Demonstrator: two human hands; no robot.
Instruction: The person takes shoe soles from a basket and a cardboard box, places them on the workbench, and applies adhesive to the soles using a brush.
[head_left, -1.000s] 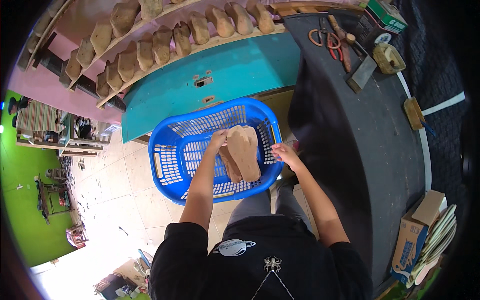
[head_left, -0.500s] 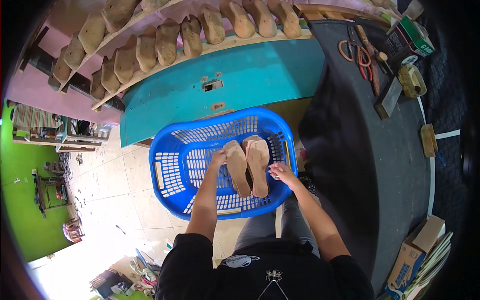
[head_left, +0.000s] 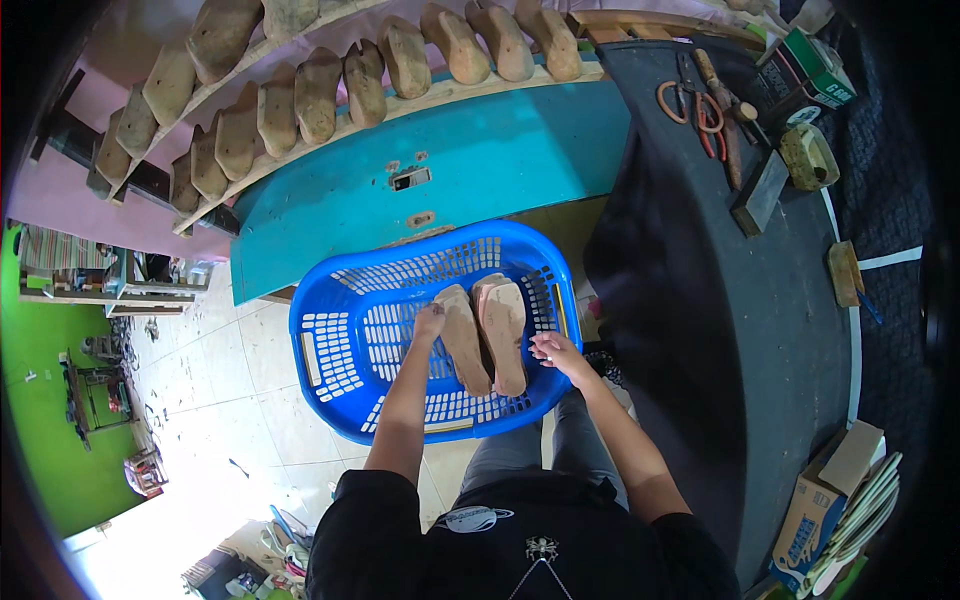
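A pair of tan, foot-shaped shoe lasts, flat soles facing up, lies side by side in a blue plastic basket (head_left: pixel 330 410). My left hand (head_left: pixel 430 321) is at the outer edge of the left shoe last (head_left: pixel 463 345), fingers closed against its upper end. To the right of the right shoe last (head_left: pixel 502 325), my right hand (head_left: pixel 556 352) hovers inside the basket with fingers loosely bent and apart, holding nothing. A small gap separates it from that last. Part of the left fingers is hidden.
Rows of wooden shoe lasts (head_left: pixel 318 95) stand on shelves beyond a teal board (head_left: pixel 480 150). On the dark-covered table (head_left: pixel 790 330) at right lie pliers (head_left: pixel 712 125), a hammer (head_left: pixel 745 112) and a dark block (head_left: pixel 765 195). A cardboard box (head_left: pixel 815 510) sits lower right.
The whole view has shifted slightly. My right hand has drawn a little away from the right shoe last; my left hand stays at the left one.
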